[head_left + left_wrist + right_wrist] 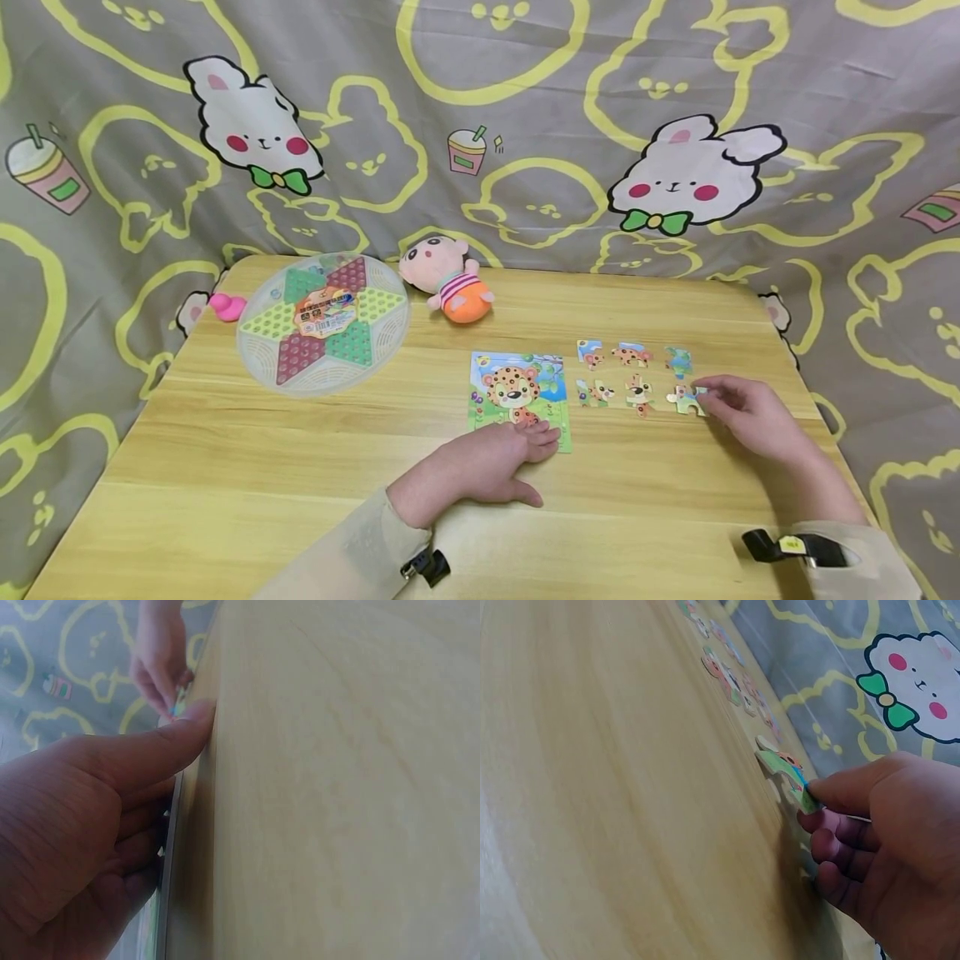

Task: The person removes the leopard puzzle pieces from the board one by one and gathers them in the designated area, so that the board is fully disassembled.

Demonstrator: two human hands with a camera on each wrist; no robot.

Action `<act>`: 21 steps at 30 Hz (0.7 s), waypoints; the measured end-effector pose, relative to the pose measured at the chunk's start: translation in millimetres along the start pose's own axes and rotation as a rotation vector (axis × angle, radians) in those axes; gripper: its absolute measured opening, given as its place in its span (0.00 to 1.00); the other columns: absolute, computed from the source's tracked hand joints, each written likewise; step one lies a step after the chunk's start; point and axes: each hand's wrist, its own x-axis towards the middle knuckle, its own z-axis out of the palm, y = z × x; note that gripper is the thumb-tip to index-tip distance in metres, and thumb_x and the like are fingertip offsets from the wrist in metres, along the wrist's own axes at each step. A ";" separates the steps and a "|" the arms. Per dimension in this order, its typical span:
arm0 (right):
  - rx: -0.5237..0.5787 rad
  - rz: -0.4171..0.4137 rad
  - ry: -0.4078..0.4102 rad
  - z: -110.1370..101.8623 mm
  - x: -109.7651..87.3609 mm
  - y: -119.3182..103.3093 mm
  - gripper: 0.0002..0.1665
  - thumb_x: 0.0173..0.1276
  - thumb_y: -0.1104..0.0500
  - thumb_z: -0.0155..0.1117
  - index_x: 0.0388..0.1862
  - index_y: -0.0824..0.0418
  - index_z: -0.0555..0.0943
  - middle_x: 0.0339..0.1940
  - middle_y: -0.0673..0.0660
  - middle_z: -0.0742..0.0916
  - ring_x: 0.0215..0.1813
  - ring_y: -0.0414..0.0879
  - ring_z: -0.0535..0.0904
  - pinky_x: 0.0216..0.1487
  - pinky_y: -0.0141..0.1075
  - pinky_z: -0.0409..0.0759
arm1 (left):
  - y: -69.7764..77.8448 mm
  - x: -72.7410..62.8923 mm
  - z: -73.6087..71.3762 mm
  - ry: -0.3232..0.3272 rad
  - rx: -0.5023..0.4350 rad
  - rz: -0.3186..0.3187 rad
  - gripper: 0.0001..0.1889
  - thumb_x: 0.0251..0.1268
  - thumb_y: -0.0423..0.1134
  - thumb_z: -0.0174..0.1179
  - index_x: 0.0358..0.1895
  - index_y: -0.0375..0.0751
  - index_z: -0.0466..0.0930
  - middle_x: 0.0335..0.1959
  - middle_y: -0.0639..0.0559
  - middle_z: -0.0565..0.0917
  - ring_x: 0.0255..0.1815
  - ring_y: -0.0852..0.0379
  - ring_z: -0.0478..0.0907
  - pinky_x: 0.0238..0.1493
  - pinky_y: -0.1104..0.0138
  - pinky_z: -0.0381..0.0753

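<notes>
Your right hand [750, 412] pinches a piece [682, 398] by its edge, off to the right of the board [517, 390]. Your left hand [498, 458] lies relaxed over the board's near edge, thumb out on the near side, and seems to grip nothing. The other pieces [640, 392] sit in two rows right of the board; the pinched one is at the far end of the nearer row.

The likeliest trouble is that pinch — it takes only an edge, so a sideways tug could twist the piece or let it slip. Carried low towards the board, it could clip its neighbours and jumble the rows. Your left hand could cause a fault too: lean or drag it, and the board may slide or turn. Its fingers also cover part of the picture there.

The right wrist view shows the piece tilted, which the head view hardly gives away; whether it touches the table [630, 825] I can't tell. Only the head view shows the doll [459, 287] and disc [258, 358], both left of the board and farther off. The left wrist view shows your left thumb close up — its fingertips are hidden.
</notes>
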 end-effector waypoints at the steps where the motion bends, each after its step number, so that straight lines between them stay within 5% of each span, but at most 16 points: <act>1: -0.011 0.000 0.003 0.1 0.2 0.1 0.14 0.81 0.62 0.63 0.56 0.69 0.86 0.35 0.53 0.88 0.33 0.37 0.77 0.32 0.28 0.74 | 0.2 -0.1 -0.1 0.000 -0.001 0.000 0.41 0.69 0.58 0.70 0.80 0.45 0.69 0.84 0.57 0.60 0.84 0.57 0.53 0.82 0.62 0.54; 21: -0.024 -0.039 0.092 5.4 1.3 -8.2 0.13 0.75 0.63 0.70 0.53 0.70 0.84 0.35 0.55 0.83 0.32 0.39 0.76 0.29 0.27 0.73 | 8.5 -3.9 -3.2 -0.006 0.125 0.033 0.39 0.74 0.58 0.66 0.80 0.43 0.69 0.84 0.51 0.60 0.85 0.54 0.52 0.81 0.64 0.54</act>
